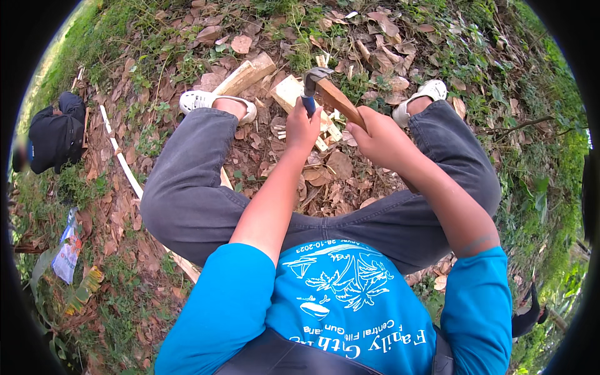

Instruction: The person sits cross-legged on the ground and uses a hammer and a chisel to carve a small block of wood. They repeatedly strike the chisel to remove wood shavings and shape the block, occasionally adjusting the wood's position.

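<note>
Right fingers (370, 116) are gripping a wooden bar (340, 102) slanting forward-left beside the blue handle (309, 104) the left fingers (305, 120) are clasping.

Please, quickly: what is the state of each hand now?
Left hand: closed, holding a blue-handled tool.
Right hand: closed, holding a brown wooden piece.

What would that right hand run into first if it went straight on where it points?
Likely the grey metal head, by the far end of the brown wooden bar that the right hand grips; depth is unclear, so I can't tell whether they touch.
</note>
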Demonstrator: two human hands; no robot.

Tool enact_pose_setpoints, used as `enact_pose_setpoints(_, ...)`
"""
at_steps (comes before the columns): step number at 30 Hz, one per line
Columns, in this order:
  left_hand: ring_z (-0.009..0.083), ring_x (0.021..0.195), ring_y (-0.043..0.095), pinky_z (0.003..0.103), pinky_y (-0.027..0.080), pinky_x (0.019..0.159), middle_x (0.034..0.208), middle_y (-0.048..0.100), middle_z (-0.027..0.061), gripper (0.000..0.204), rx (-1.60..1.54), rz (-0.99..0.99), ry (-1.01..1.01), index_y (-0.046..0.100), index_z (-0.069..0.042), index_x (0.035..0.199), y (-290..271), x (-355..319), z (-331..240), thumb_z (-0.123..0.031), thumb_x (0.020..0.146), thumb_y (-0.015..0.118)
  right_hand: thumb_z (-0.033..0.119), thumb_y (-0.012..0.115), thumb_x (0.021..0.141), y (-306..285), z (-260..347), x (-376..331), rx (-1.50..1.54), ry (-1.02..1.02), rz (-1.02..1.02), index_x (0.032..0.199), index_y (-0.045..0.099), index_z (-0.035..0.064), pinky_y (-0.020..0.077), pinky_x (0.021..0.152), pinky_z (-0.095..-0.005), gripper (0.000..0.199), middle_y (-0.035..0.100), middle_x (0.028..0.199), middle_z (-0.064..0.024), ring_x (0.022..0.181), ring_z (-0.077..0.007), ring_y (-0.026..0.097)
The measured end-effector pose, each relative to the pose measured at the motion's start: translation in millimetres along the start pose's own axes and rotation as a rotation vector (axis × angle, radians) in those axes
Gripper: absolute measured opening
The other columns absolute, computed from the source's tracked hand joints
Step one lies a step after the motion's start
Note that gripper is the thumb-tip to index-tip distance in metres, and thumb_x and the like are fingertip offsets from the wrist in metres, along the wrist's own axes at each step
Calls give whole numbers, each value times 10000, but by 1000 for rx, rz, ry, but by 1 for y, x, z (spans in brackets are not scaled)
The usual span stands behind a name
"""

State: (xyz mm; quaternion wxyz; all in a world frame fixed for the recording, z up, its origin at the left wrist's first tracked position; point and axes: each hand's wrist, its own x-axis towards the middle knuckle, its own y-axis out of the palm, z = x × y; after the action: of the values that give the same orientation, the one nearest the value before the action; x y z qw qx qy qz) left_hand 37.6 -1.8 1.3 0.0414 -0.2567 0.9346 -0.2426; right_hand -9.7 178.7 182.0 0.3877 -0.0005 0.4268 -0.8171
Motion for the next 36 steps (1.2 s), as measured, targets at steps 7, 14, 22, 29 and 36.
enact_pose_setpoints(7, 438, 888, 684, 518, 532, 781, 906, 694, 201, 392, 87, -56, 11, 525, -37, 1205, 4, 15, 10, -271, 949, 706, 237, 594, 1038, -33, 15, -50, 482, 46, -13, 1179, 616, 13, 485, 743, -329, 266, 631, 899, -74, 814, -134, 587)
enact_pose_setpoints(14, 213, 696, 725, 344, 619, 556, 982, 669, 116, 312, -400, -105, -655, 469, -14, 1204, -17, 65, 64, -104, 976, 662, 215, 561, 1068, -6, -16, -46, 649, 47, -48, 1186, 610, 46, 371, 601, -224, 212, 480, 795, 70, 686, -20, 419)
enact_pose_setpoints(22, 373, 1003, 708, 471, 537, 890, 1044, 732, 172, 300, 247, 190, -358, 623, -70, 1161, 12, 5, 39, -259, 936, 685, 190, 587, 1048, -28, -4, -56, 639, 83, -49, 1273, 596, 16, 443, 698, -264, 284, 590, 933, 2, 799, -60, 502)
enact_pose_setpoints(29, 132, 745, 686, 274, 549, 680, 921, 614, 46, 233, -420, 85, -345, 502, -52, 1191, 3, 33, -14, -209, 1050, 601, 215, 584, 1052, -51, 15, -72, 788, -21, -69, 1323, 568, 6, 440, 740, -257, 343, 596, 956, -8, 824, -63, 503)
enact_pose_setpoints(36, 191, 912, 705, 321, 574, 819, 974, 650, 52, 225, -660, 109, -435, 558, -63, 1141, 4, 42, 4, -239, 1035, 652, 243, 559, 1063, -63, 11, -78, 1103, 69, -123, 1350, 500, 9, 357, 468, -190, 375, 489, 778, 57, 528, 5, 406)
